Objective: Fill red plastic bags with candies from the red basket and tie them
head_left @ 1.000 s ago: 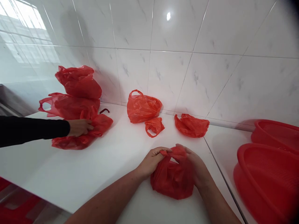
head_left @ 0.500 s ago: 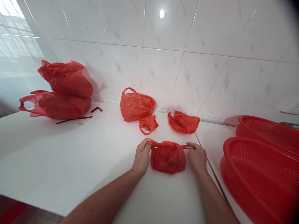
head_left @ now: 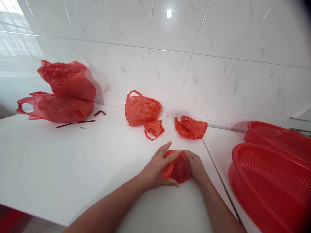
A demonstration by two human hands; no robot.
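A small red plastic bag (head_left: 181, 170) with something bulky inside rests on the white table, between my two hands. My left hand (head_left: 159, 166) cups its left side, thumb low at the front and one finger across the top, with the other fingers spread. Against the bag's right upper edge my right hand (head_left: 195, 163) is closed, its fingertips partly hidden. What the bag contains cannot be made out. Just beyond lie a small crumpled red bag (head_left: 155, 127), a larger red bag (head_left: 141, 110) with a loop handle, and another red bag (head_left: 191, 127) by the wall.
Two full red bags (head_left: 65, 106) are stacked at the far left, near thin dark red strips (head_left: 85, 121). Red perforated baskets (head_left: 243, 161) stand at the right, past a seam in the white tabletop (head_left: 73, 161). A tiled wall (head_left: 131, 71) runs behind.
My hands have let go of the bag's stretched handles and moved inward around its body. The bag looks narrower and more gathered. The other bags stay put.
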